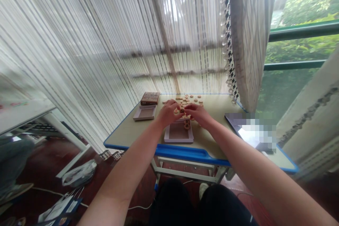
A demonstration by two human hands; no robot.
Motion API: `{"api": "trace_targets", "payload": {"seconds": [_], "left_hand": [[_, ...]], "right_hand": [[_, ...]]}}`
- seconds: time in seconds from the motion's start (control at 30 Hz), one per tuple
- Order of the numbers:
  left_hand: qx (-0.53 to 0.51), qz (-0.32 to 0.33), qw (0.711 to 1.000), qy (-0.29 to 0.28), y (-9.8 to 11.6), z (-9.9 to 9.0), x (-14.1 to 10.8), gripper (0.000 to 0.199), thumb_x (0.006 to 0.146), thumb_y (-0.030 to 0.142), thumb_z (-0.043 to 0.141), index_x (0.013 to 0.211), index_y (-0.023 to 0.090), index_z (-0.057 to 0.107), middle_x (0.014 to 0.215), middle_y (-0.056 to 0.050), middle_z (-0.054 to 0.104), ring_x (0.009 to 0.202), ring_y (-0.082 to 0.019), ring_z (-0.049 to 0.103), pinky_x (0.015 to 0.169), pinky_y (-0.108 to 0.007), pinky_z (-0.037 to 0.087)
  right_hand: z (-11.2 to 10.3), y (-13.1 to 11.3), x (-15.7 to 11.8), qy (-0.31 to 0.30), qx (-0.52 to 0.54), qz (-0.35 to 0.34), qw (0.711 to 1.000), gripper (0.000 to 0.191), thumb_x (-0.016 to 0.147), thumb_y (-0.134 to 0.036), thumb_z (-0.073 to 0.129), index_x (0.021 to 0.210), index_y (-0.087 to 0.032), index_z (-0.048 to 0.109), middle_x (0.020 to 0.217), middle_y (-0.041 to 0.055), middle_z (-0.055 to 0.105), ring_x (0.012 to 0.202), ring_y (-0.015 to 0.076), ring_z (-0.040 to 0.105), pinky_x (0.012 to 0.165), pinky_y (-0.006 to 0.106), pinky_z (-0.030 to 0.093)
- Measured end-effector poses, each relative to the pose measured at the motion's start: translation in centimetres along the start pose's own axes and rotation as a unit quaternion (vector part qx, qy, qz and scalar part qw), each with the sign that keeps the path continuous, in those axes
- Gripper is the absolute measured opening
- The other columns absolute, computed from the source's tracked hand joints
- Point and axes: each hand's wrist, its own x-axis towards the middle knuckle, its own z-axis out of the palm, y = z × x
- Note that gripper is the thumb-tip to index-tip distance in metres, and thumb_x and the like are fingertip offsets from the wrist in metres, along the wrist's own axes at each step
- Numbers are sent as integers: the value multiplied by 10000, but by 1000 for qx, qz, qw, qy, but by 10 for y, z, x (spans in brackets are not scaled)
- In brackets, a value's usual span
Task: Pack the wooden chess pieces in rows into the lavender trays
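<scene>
Round wooden Chinese chess pieces (186, 100) lie scattered over the desk beyond my hands. My left hand (168, 112) is closed, with its fingertips and thumb at one chess piece (182, 111). From the other side, the thumb and fingers of my right hand (197, 113) pinch the same piece. Just below the hands stands an open shallow box (179, 140) with a pale rim. A few chess pieces (186, 126) sit in its right-hand part. Some of the scattered pieces are hidden behind my fingers.
A box lid or tray (145, 117) lies at the left of the desk (124, 135), with a brown printed box (150, 97) behind it. A dark-edged device (233, 122), partly blurred, rests on the right. Sheer curtains (119, 24) hang along the far edge.
</scene>
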Motion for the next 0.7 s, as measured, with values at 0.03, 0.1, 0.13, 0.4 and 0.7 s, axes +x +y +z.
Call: {"api": "trace_targets", "payload": {"seconds": [0.03,0.1,0.13,0.4,0.7], "left_hand": [[-3,0,1000,5,2,0,0,230,697,395,641,764,178,608,918,-72,575,969,-208,511,868,-343,418],[-11,3,1000,12,4,-1,1,244,703,414,633,758,177,612,917,-75,580,972,-206,515,874,-345,418],[-15,4,1000,17,5,-1,1,251,702,419,632,772,178,618,920,-76,582,971,-204,518,875,-342,419],[-60,-1,998,9,0,1,1,237,719,239,599,947,193,645,873,-41,631,855,-149,557,822,-286,450],[-94,7,995,-44,-9,3,1,309,733,305,615,1025,205,634,865,-36,656,784,-135,580,763,-275,459]], "right_hand": [[0,0,1,2,17,5,1000,171,695,-294,614,806,-164,612,682,20,609,621,115,552,478,190,399],[-1,1,3,7,40,13,999,165,696,-276,609,816,-163,604,697,22,611,623,108,552,486,187,403],[-2,2,4,13,44,15,999,172,694,-279,610,822,-164,599,702,20,610,613,103,546,482,186,399],[-10,3,7,33,21,-5,999,256,638,-371,663,751,-177,540,600,-36,537,474,65,446,422,190,326],[-12,7,6,13,6,5,1000,195,667,-347,638,730,-179,564,586,-28,551,467,66,446,436,192,341]]}}
